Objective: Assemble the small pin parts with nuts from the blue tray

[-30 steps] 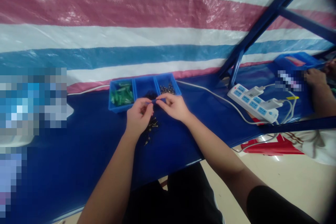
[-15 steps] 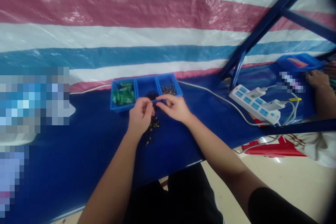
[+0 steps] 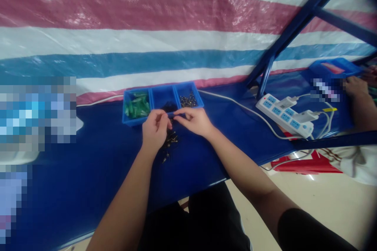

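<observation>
My left hand (image 3: 156, 128) has its fingers curled together in front of a blue three-part bin (image 3: 137, 121). Close on its right, my right hand (image 3: 193, 120) pinches with thumb and forefinger towards the left fingertips. Whatever lies between the fingers is too small and dark to name. Under the hands is a loose pile of small dark and brass-coloured pieces (image 3: 171, 140). Green pieces (image 3: 137, 105) fill the bin's left compartment. Dark bits (image 3: 169, 106) lie in the middle one, partly behind my fingers, and small metallic pieces (image 3: 188, 100) in the right one.
A white power strip (image 3: 284, 115) with plugged-in adapters lies to the right, its cable crossing the blue table (image 3: 97, 164). Blue metal struts (image 3: 282, 31) rise beside it. Another person's hand (image 3: 356, 86) is at the far right, near a blue tray (image 3: 334, 66). Blurred items fill the left.
The right thumb and forefinger have closed together near the left fingertips; before, they were slightly apart. The view has shifted very slightly.
</observation>
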A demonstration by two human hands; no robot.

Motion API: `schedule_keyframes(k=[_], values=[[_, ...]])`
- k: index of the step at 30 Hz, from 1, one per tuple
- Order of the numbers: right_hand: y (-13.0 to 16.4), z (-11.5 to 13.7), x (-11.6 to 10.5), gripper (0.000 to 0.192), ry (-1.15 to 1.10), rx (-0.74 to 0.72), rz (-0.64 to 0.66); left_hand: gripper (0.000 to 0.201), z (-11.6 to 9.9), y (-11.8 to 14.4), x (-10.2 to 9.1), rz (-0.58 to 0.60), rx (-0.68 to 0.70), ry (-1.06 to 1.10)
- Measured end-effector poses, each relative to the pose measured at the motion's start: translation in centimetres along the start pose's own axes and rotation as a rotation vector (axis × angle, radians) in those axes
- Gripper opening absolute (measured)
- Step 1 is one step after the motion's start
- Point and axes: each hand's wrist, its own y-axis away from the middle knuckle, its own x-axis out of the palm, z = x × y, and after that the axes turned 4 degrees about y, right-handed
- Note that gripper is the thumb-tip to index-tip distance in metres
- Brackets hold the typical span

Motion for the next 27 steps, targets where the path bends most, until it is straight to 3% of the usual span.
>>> schedule_keyframes(k=[27], values=[[0.15, 0.06, -0.10, 0.028, 0.001, -0.002, -0.003, 0.021, 0.46, 0.04, 0.30, -0.003, -0.008, 0.047]])
